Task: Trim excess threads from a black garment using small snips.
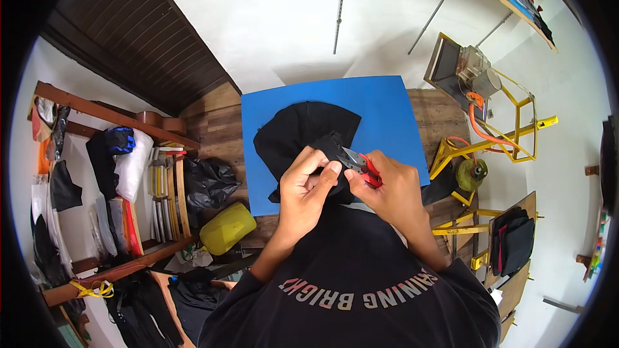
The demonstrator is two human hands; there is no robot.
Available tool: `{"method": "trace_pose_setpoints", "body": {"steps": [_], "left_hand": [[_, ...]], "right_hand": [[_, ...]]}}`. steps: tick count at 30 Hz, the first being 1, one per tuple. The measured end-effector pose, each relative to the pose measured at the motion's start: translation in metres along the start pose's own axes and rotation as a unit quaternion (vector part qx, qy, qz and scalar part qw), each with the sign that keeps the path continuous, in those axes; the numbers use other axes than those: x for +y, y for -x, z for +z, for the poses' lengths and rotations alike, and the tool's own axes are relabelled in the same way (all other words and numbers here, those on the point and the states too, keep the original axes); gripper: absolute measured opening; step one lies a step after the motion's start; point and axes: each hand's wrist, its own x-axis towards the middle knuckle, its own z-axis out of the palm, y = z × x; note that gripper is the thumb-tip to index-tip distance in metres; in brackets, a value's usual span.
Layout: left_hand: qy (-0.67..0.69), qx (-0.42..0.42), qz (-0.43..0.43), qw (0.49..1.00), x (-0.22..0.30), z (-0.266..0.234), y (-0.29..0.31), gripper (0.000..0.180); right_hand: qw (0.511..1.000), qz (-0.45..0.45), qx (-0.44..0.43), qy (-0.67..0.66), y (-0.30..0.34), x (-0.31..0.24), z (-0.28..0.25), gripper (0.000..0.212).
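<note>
Left hand (308, 183) pinches one black garment (303, 135); right hand (390, 187) grips one red snips (364, 166).

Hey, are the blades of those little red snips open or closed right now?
Open: the snips' two metal blades spread in a V toward the black fabric pinched by the left hand.

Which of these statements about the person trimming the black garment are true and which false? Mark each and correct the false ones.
1. The right hand holds red-handled thread snips. True.
2. The black garment lies on a green sheet. False: it lies on a blue sheet.
3. The left hand pinches the black fabric beside the snips' blades. True.
4. A yellow container stands to the person's right. False: it is at the person's left, below the table edge.
5. The yellow metal frame stands on the blue sheet. False: it stands off to the right of the table.
</note>
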Motion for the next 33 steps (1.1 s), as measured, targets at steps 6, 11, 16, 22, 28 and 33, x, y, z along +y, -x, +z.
{"method": "trace_pose_setpoints", "body": {"steps": [6,11,16,22,28,33], "left_hand": [[0.005,0.008,0.014,1.000,-0.002,0.007,0.007,0.011],[0.010,0.009,0.015,1.000,-0.003,0.010,0.010,0.009],[0.021,-0.006,0.030,0.999,-0.005,0.012,0.013,0.008],[0.017,0.000,0.032,0.999,-0.007,0.012,0.011,0.009],[0.015,-0.003,0.021,1.000,-0.005,0.012,0.007,0.009],[0.028,0.000,0.021,0.999,-0.007,0.012,0.002,0.011]], "right_hand": [[1.000,0.022,-0.012,-0.010,0.010,0.004,0.003,0.029],[0.999,0.032,0.003,-0.032,0.014,0.003,0.004,0.029],[0.999,0.028,0.016,-0.042,0.016,0.003,0.005,0.030],[0.997,0.043,-0.003,-0.064,0.015,0.003,0.006,0.030],[0.991,0.067,-0.018,-0.112,0.010,0.009,0.009,0.033],[0.979,0.101,-0.018,-0.174,0.007,0.010,0.010,0.036]]}}
